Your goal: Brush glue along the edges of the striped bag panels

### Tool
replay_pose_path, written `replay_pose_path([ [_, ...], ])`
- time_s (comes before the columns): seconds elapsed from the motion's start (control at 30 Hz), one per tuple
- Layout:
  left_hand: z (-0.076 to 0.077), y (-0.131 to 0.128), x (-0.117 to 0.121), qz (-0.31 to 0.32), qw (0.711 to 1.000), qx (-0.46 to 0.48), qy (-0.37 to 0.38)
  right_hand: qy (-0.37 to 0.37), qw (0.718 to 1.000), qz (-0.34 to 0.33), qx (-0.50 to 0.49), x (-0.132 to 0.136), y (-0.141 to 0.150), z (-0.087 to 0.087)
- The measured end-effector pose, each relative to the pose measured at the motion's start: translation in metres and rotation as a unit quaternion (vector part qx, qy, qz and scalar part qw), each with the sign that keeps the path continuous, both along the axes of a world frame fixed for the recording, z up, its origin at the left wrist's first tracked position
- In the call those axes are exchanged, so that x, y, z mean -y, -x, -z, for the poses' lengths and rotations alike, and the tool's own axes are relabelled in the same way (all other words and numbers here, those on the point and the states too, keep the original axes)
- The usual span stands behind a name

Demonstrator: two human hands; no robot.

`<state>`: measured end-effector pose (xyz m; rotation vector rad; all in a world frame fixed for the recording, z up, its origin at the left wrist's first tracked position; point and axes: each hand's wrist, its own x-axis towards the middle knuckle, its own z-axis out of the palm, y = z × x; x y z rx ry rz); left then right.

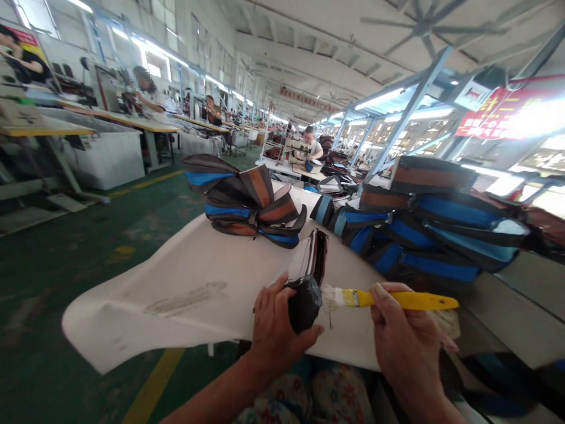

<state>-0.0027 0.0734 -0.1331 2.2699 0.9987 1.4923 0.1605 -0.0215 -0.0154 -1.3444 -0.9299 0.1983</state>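
At the far left, green floor [88,259] with yellow lines is seen, and beyond it workbenches [132,121] at which other people are seated. A white-covered table [185,294] is spread across the middle of the view, its cloth marked with a grey smear. On its far left part a stack of folded bag panels [251,203], in blue, brown and black, is piled. Nearer the front edge, a dark bag piece [309,277] is held upright over the table by the left hand [276,330], whose fingers and thumb are wrapped around its black lower end. Just to its right, a yellow-handled brush [388,299] is gripped by the right hand [406,341], closed about the handle, with the pale bristles laid against the side of the dark bag piece. Further right, a larger heap of blue and black bags [441,229] is stacked on the table's right side, touching a grey bench edge [521,318].
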Motion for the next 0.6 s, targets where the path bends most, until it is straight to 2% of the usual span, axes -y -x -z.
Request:
replay_pose_path([
  [0.07, -0.005, -0.009, -0.012, 0.013, 1.000, 0.014, -0.005, 0.002, 1.000, -0.002, -0.008, 0.002, -0.002, 0.001],
  [0.13, -0.012, -0.010, -0.026, 0.059, 0.998, 0.032, -0.004, -0.008, 0.999, 0.027, -0.020, 0.004, -0.006, -0.001],
  [0.23, -0.028, -0.005, -0.040, 0.127, 0.988, 0.067, 0.053, -0.030, 0.997, 0.069, -0.020, 0.005, -0.011, -0.008],
  [0.33, -0.047, 0.000, -0.038, 0.166, 0.979, 0.073, 0.097, -0.019, 0.999, 0.037, -0.009, -0.003, -0.007, -0.016],
  [0.43, -0.059, 0.001, -0.028, 0.185, 0.976, 0.067, 0.088, -0.011, 1.000, -0.009, 0.016, -0.025, 0.003, -0.022],
  [0.5, -0.061, 0.002, -0.022, 0.192, 0.976, 0.065, 0.080, 0.005, 0.998, -0.006, 0.068, -0.041, 0.007, -0.024],
  [0.6, -0.060, 0.002, -0.018, 0.191, 0.975, 0.067, 0.092, 0.029, 0.981, 0.045, 0.186, -0.054, 0.007, -0.027],
])
